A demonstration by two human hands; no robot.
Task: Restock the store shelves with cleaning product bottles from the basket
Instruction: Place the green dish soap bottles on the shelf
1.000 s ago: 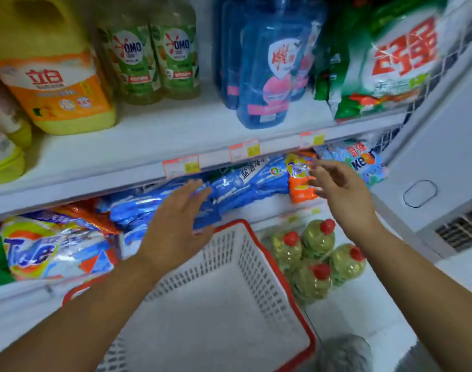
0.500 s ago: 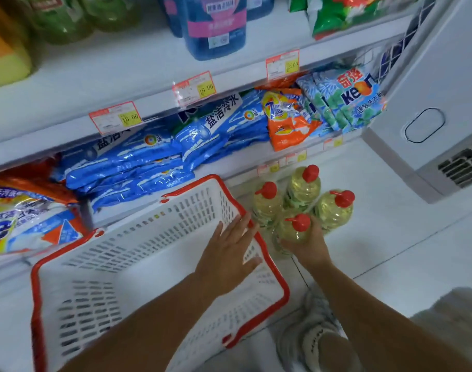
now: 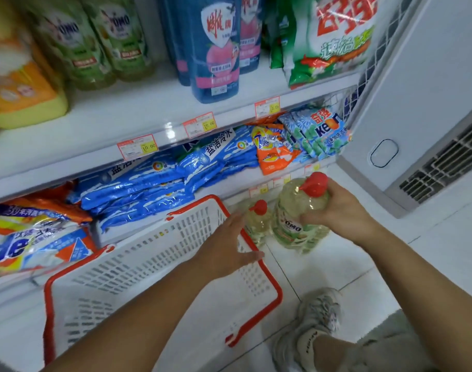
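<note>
My right hand point(image 3: 339, 208) grips a pale yellow-green OMO bottle point(image 3: 293, 213) with a red cap, lifted off the floor and tilted. Another red-capped bottle point(image 3: 257, 221) stands on the floor just left of it; others behind are hidden. My left hand point(image 3: 226, 248) rests with straight fingers on the right rim of the white basket point(image 3: 149, 264) with red trim, which stands on the floor with nothing visible inside. Matching OMO bottles point(image 3: 95, 41) stand on the upper shelf point(image 3: 138, 116) at the left.
Blue bottles point(image 3: 216, 47) and a green-white powder bag point(image 3: 334, 36) fill the upper shelf's right side; a yellow jug point(image 3: 17, 84) stands far left. Blue, orange and Tide bags point(image 3: 149, 189) lie on the lower shelf. A white freezer cabinet point(image 3: 417, 124) stands right. My shoe point(image 3: 310, 326) is beside the basket.
My right hand has lifted one OMO bottle up from the group on the floor. The left hand stays on the basket rim. The view has tilted up toward the shelves.
</note>
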